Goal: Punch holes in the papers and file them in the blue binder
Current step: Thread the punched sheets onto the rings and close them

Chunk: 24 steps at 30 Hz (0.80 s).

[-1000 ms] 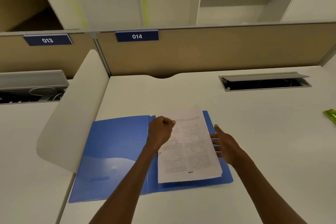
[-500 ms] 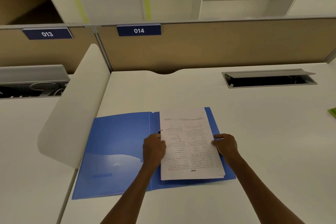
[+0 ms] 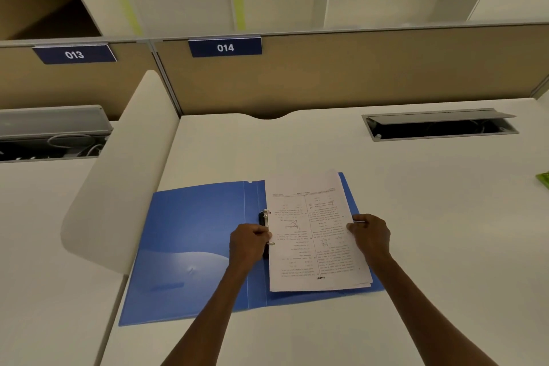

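Table (image 3: 416, 217) fills lower frame. Blue binder (image 3: 196, 232) lies open at centre. Papers (image 3: 315, 235) rest on its right half. Filing step underway. Left hand (image 3: 248, 242) grip curled at ring clip (image 3: 265, 227); right hand (image 3: 371, 233) pinches papers' right edge. Next, likely: seat holes, close rings.

My blue binder (image 3: 193, 241) lies spread open and flat. The printed papers (image 3: 315, 235) sit stacked on its right half, their left edge at its metal rings (image 3: 266, 214).
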Each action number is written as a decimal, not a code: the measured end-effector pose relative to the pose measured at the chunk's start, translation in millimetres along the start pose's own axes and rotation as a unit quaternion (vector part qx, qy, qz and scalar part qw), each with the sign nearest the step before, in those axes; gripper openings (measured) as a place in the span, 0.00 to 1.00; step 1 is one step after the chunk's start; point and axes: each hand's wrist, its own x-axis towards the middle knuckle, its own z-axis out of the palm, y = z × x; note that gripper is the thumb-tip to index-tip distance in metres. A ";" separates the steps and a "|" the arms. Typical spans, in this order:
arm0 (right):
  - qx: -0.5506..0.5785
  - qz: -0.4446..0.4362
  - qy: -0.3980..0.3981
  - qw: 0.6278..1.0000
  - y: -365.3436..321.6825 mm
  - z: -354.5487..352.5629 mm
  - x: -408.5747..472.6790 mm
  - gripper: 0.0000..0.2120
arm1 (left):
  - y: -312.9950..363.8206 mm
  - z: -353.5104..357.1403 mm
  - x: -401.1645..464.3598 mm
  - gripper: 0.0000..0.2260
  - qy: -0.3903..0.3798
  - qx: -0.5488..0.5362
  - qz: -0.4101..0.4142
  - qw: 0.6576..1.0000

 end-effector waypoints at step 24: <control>-0.408 -0.293 -0.213 0.838 27.8 57.5 -41.9 0.33 | 6.0 -0.7 15.9 0.13 0.021 0.138 -0.030 0.990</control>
